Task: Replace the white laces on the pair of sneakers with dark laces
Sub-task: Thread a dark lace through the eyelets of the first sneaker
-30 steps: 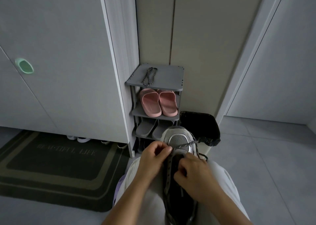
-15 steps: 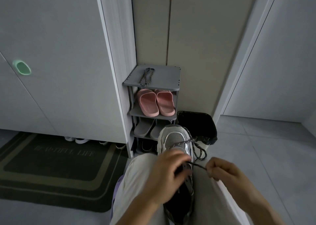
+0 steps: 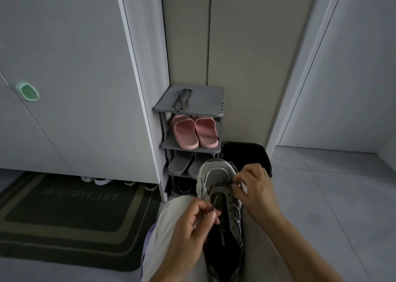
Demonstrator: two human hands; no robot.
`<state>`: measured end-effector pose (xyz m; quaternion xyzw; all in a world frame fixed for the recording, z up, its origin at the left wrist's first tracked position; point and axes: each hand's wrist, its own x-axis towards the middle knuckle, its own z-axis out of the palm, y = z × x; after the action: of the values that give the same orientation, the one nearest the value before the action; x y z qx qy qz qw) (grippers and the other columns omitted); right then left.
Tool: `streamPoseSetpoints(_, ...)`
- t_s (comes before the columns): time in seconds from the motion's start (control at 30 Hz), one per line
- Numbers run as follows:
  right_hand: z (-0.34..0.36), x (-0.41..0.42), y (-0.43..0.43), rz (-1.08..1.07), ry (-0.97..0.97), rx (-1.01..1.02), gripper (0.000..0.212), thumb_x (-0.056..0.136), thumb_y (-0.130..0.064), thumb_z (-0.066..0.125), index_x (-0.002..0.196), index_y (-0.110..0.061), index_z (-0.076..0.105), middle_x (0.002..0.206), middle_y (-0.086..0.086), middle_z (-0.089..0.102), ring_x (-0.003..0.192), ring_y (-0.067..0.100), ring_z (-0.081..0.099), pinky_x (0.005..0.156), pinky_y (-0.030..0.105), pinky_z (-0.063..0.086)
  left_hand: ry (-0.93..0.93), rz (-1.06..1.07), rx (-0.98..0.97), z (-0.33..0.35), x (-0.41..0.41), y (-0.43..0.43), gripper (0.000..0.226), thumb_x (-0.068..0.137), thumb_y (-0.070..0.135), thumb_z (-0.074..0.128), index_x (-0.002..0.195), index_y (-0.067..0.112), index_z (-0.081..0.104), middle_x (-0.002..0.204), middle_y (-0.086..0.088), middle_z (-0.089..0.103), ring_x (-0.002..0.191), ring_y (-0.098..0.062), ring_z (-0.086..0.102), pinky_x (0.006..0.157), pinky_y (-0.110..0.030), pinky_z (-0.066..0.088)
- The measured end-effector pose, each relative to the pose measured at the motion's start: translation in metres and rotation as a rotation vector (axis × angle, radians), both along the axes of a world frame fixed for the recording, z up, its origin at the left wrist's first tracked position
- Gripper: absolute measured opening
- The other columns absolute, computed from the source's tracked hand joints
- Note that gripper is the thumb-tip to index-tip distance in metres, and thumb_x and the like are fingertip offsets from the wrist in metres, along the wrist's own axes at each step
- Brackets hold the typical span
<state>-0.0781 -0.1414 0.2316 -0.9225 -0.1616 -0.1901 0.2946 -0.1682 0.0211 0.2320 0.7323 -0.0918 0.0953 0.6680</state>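
- On the lap (image 3: 169, 221), between thighs in pale trousers, the sneaker (image 3: 216, 172), sole down, toe pointing away toward the rack (image 3: 205, 98).
- Across the front eyelets only, a dark lace (image 3: 221, 184); eyelets nearer the body bare, tongue and dark inside open to view.
- Over the sneaker's left side, the left hand (image 3: 190, 230), fingers (image 3: 211, 215) curled, thumb and forefinger pinching the lace's free end just above the tongue.
- At the sneaker's right front edge, the right hand (image 3: 255, 190), fingers (image 3: 236, 191) curled inward and pinching the lace where it leaves the right eyelet row; exact fingertip contact partly hidden.
- On the rack's top shelf, a spare lace (image 3: 182, 99) folded into a long loop, well apart from both hands.
- One shelf down, pink slippers (image 3: 194, 132) side by side, toes outward.
- Below those, grey slippers (image 3: 181, 164), the right one partly behind the sneaker's toe; bottom shelf too dim to read.
- Just right of the rack, a black bin (image 3: 246, 153) on the floor (image 3: 321, 206), partly behind the right hand.
- At left on the floor, a dark mat (image 3: 64, 215) with pale borders, in front of a cupboard (image 3: 75, 67).
- Under the cupboard's lower edge, toes of shoes (image 3: 96, 180) peeking out.
- On the far-left cupboard door, a green oval handle (image 3: 27, 91).
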Motion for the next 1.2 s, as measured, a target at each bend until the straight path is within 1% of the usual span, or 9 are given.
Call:
streamPoseSetpoints(0.2,0.05,-0.011,0.014,0.286,0.255,0.221,0.026,0.083,-0.011,0.064,0.073,-0.03,0.049,0.058,-0.013,0.052,0.056,0.002,0.049,0.054,0.011,0.038,0.133,0.12,-0.018,0.014,0.022,-0.008,0.012,0.09,0.015,0.055,0.101,0.017,0.051,0.073,0.002,0.054,0.067,-0.007,0.054,0.064,-0.015,0.047)
streamPoseSetpoints(0.3,0.065,-0.006,0.02,0.414,0.308,0.297,0.023,0.081,-0.013,0.068,0.077,-0.032,0.058,0.068,-0.013,0.063,0.065,0.002,0.059,0.063,0.013,0.047,0.081,0.101,0.156,0.023,0.041,-0.01,0.02,0.086,0.017,0.062,0.103,0.026,0.056,0.068,0.014,0.055,0.062,0.005,0.053,0.06,-0.009,0.04)
streamPoseSetpoints(0.43,0.067,0.011,0.006,0.371,0.368,0.175,0.028,0.077,-0.014,0.073,0.078,-0.036,0.056,0.071,-0.013,0.057,0.062,-0.001,0.051,0.062,0.013,0.042,0.079,0.177,0.204,0.026,0.056,0.003,0.011,0.088,0.019,0.06,0.084,0.027,0.065,0.071,0.01,0.063,0.064,0.005,0.056,0.059,-0.009,0.04)
streamPoseSetpoints(0.53,0.057,0.016,-0.013,0.283,0.471,0.127,0.024,0.076,-0.014,0.073,0.074,-0.032,0.058,0.068,-0.005,0.059,0.058,-0.002,0.049,0.059,0.013,0.041,0.205,0.219,0.126,0.021,0.059,0.021,0.014,0.088,0.018,0.058,0.102,0.021,0.059,0.078,0.003,0.057,0.072,-0.006,0.055,0.067,-0.016,0.043)
streamPoseSetpoints(0.63,0.048,0.016,-0.023,0.2,0.577,0.335,0.014,0.078,-0.011,0.071,0.074,-0.022,0.064,0.066,0.002,0.061,0.052,0.004,0.048,0.052,0.014,0.043,0.255,0.18,0.485,0.012,0.053,0.025,0.019,0.087,0.032,0.059,0.101,0.022,0.053,0.072,0.009,0.045,0.068,-0.006,0.049,0.061,-0.015,0.036)
streamPoseSetpoints(0.77,0.047,0.017,-0.016,0.154,0.567,0.476,0.011,0.083,-0.011,0.066,0.074,-0.018,0.065,0.054,-0.006,0.054,0.042,0.003,0.039,0.044,0.013,0.035,0.035,0.128,1.026,0.024,0.042,0.017,0.031,0.09,0.043,0.051,0.083,0.015,0.062,0.068,0.012,0.03,0.069,-0.009,0.044,0.064,-0.02,0.026)
streamPoseSetpoints(0.9,0.047,0.013,0.007,0.215,0.579,0.462,0.014,0.087,-0.015,0.061,0.074,-0.02,0.064,0.059,-0.006,0.058,0.045,0.003,0.046,0.048,0.014,0.04,0.065,-0.001,0.778,0.026,0.038,0.021,0.038,0.089,0.031,0.056,0.056,0.023,0.038,0.066,0.009,0.038,0.06,-0.006,0.041,0.057,-0.021,0.033)
streamPoseSetpoints(1.03,0.046,0.019,0.02,0.154,0.491,0.164,0.014,0.089,-0.03,0.058,0.079,-0.02,0.061,0.074,-0.005,0.06,0.064,0.007,0.054,0.063,0.021,0.044,0.014,-0.148,0.598,0.027,0.014,0.02,0.036,0.082,0.034,0.057,0.051,0.027,0.04,0.065,0.014,0.047,0.058,-0.006,0.042,0.057,-0.024,0.04)
streamPoseSetpoints(1.2,0.041,0.02,0.023,0.129,0.399,0.041,0.018,0.086,-0.032,0.061,0.089,-0.015,0.061,0.09,0.001,0.061,0.08,0.013,0.057,0.076,0.029,0.05,0.064,0.074,-0.358,0.061,-0.002,0.05,0.03,0.051,0.026,0.065,0.042,0.015,0.039,0.048,0.003,0.037,0.05,-0.01,0.036,0.052,-0.022,0.035)
